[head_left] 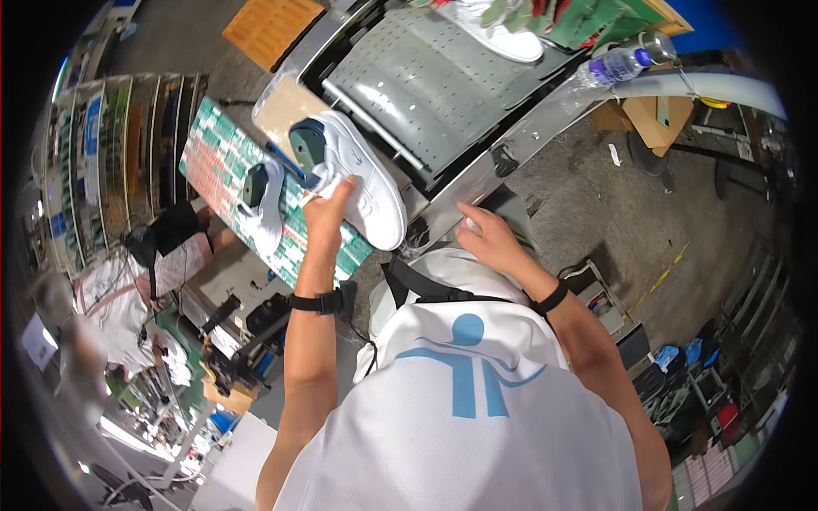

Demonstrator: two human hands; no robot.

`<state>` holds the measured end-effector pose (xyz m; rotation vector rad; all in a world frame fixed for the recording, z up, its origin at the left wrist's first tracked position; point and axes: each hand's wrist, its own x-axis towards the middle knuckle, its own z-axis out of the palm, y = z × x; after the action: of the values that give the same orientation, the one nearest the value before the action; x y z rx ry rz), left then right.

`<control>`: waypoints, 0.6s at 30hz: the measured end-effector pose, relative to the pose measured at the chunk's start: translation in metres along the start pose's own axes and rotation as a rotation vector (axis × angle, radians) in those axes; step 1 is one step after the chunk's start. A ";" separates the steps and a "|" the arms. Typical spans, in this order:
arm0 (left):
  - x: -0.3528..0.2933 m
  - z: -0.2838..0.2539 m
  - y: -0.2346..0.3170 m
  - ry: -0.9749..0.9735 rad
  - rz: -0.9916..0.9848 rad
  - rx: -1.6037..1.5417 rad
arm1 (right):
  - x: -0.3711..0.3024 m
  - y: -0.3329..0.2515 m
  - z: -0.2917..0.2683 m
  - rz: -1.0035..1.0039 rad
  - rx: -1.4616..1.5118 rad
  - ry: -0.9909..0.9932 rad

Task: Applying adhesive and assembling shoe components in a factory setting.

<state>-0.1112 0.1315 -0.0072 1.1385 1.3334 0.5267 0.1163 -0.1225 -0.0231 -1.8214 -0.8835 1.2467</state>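
My left hand (328, 213) is closed on a white sneaker (368, 183), gripping its side near the opening. Dark green lining shows inside the shoe, and its toe points toward me. Left of it, a second white sneaker (269, 200) with a dark green inside lies on a board with a green, white and red pattern (217, 157). My right hand (496, 245) is beside the conveyor's metal edge, apart from the shoe. Its index finger is stretched out; a small pale patch shows by the fingers, and I cannot make out what it is.
A grey perforated conveyor (426, 85) runs ahead, carrying another white shoe (503, 34) at its far end. A plastic bottle (613, 66) lies on the right rail. An orange slatted panel (271, 30) is at the far left. Another person (128, 285) is at the left.
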 end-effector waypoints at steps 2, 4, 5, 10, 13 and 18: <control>-0.025 -0.013 -0.030 0.090 0.075 0.110 | 0.008 -0.007 0.024 -0.077 0.001 -0.050; -0.043 -0.009 -0.061 0.145 0.022 0.204 | 0.016 -0.017 0.047 -0.169 0.003 -0.056; -0.050 -0.005 -0.069 0.159 0.016 0.228 | 0.015 -0.027 0.056 -0.175 -0.007 -0.074; -0.044 -0.061 -0.055 -0.368 -0.018 0.206 | 0.009 -0.085 0.083 -0.340 -0.132 -0.248; -0.034 -0.096 -0.048 -0.559 -0.144 0.460 | 0.012 -0.101 0.109 -0.529 -0.364 -0.259; -0.001 -0.128 -0.029 -0.758 -0.094 0.467 | 0.032 -0.101 0.137 -0.782 -0.641 -0.269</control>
<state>-0.2385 0.1622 -0.0119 1.4462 0.8397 -0.3012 -0.0172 -0.0200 0.0164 -1.4722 -2.0794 0.7327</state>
